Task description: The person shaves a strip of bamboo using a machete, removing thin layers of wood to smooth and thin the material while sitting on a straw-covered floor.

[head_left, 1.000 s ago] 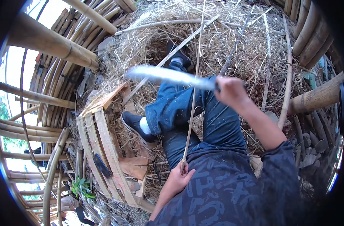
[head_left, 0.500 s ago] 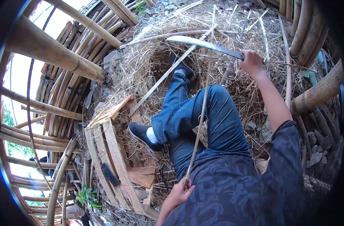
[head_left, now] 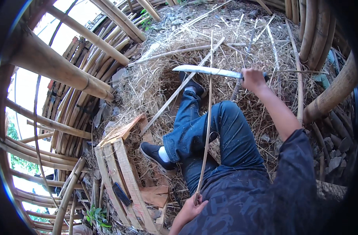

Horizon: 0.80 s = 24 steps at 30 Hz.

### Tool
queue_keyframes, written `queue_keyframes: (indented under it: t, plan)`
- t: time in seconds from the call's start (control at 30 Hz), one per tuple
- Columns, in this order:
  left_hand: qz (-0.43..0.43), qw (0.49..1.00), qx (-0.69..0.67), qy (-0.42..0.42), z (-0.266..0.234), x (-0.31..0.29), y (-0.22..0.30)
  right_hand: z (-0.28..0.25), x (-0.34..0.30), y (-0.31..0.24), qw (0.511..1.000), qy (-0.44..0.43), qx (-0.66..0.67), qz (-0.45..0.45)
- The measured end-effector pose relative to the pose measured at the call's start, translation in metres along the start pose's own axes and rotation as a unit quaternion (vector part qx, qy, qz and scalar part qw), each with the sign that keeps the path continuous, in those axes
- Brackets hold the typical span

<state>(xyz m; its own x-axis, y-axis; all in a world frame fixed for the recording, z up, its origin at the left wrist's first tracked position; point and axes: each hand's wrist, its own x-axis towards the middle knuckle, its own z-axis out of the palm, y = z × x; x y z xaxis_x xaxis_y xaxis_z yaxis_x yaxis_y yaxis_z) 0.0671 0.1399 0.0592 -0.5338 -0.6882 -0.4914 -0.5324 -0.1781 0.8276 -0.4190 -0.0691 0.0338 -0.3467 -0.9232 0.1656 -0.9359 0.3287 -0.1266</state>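
Observation:
My right hand (head_left: 252,78) is stretched out ahead and grips the handle of a long machete (head_left: 207,71), whose blade points left above the straw. My left hand (head_left: 192,208), close to my body at the bottom, holds the near end of a thin bamboo strip (head_left: 207,117). The strip runs upward across my bent knee and reaches the blade's underside. My legs in blue jeans (head_left: 210,133) and dark shoes lie over the straw.
A wooden pallet (head_left: 120,172) lies on my left with a dark flat tool (head_left: 121,194) on it. Thick bamboo poles (head_left: 57,68) lean at the left and right. Dry straw and shavings (head_left: 241,43) cover the ground ahead, with loose bamboo strips across them.
My right hand swung the machete up and away from my knee, then brought it back down a little toward the strip. My left hand kept holding the strip.

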Motion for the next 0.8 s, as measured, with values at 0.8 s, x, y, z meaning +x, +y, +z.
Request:
queue_keyframes:
  t: [0.8]
  plan:
    - [0.026,0.999,-0.010,-0.045,-0.003,0.019,-0.036,0.003,-0.036,0.178,0.940,0.125,0.134,0.289]
